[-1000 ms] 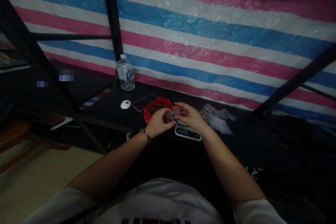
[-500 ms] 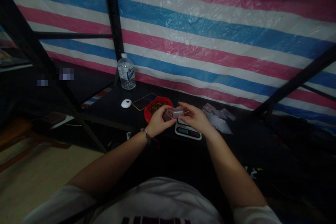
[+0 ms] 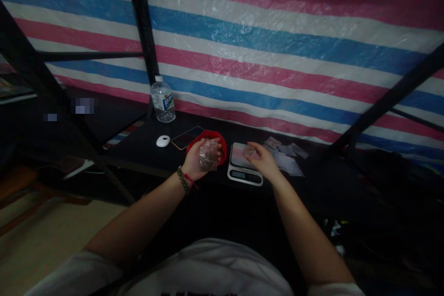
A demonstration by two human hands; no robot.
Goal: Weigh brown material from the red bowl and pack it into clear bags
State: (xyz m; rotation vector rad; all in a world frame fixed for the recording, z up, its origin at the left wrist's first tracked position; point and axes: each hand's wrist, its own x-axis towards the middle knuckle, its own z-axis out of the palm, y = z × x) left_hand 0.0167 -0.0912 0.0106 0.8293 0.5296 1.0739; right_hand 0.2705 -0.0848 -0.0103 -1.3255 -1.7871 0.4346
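Note:
My left hand (image 3: 197, 163) is closed on a small clear plastic bag (image 3: 208, 155) with brown contents, held up in front of a red bowl (image 3: 222, 144). My right hand (image 3: 261, 159) hovers over the platform of a small digital scale (image 3: 243, 166), its fingers pinched on a small clear thing I cannot name. A wristband shows on my left wrist.
A black table (image 3: 166, 157) carries a water bottle (image 3: 163, 100), a white mouse-like object (image 3: 163, 140), a phone (image 3: 187, 137) and several empty clear bags (image 3: 286, 157) right of the scale. A striped tarp (image 3: 277, 41) hangs behind. Black frame bars (image 3: 140, 18) cross the view.
My hands have separated: the left now holds the bag alone before the bowl, and the right has moved right over the scale. The view has shifted slightly.

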